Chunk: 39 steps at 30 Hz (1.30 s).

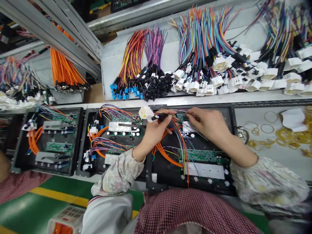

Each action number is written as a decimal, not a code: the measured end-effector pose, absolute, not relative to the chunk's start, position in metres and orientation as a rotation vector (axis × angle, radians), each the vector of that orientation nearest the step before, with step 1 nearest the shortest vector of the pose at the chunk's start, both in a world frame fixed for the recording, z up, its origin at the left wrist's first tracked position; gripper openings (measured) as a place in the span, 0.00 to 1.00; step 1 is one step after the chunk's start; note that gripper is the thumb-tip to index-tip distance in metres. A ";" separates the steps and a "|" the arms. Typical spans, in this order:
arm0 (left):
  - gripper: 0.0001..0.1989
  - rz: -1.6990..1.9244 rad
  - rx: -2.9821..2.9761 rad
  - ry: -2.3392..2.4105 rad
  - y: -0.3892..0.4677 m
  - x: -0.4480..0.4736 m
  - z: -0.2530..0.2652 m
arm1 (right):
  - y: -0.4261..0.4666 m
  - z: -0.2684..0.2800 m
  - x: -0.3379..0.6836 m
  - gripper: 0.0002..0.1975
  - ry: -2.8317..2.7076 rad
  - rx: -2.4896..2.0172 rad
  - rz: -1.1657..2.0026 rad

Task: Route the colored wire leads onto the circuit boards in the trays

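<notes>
My left hand (156, 130) is closed around a wire harness near its white connector (146, 113), above the black tray (165, 175). Coloured wires (181, 136) fan out of that grip and hang down across the tray. To the right, my right hand (206, 122) pinches thin wires of the same harness between thumb and fingers. Beneath both hands, green circuit boards (207, 156) with a silver metal plate (204, 170) lie in the tray. Thick orange cables (165, 152) curve at the tray's left side.
Bundles of harnesses with white connectors (216, 81), black connectors (156, 83) and blue connectors (124, 91) lie on the shelf behind. More trays (79, 162) line the left. Yellow rubber bands (287, 136) are scattered at right. Another person's sleeve (24, 185) shows at far left.
</notes>
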<state>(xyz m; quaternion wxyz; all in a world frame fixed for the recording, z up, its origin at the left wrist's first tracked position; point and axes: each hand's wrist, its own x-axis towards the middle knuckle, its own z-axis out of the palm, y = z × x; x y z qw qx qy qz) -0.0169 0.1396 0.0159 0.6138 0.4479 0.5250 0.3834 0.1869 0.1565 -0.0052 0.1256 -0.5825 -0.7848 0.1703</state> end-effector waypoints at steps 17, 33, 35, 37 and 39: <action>0.08 0.952 1.073 1.254 0.144 -0.015 0.018 | 0.157 0.014 0.180 0.13 -2.188 -1.800 0.523; 0.07 1.046 0.981 1.207 0.145 -0.015 0.013 | 0.135 0.019 0.191 0.14 -2.177 -1.743 0.441; 0.07 1.050 0.978 1.187 0.144 -0.015 0.013 | 0.141 0.010 0.187 0.14 -2.185 -1.770 0.436; 0.07 1.052 0.995 1.189 0.144 -0.014 0.015 | 0.146 0.005 0.184 0.14 -2.231 -1.786 0.435; 0.07 1.040 1.022 1.208 0.144 -0.015 0.016 | 0.149 0.002 0.181 0.14 -2.253 -1.795 0.443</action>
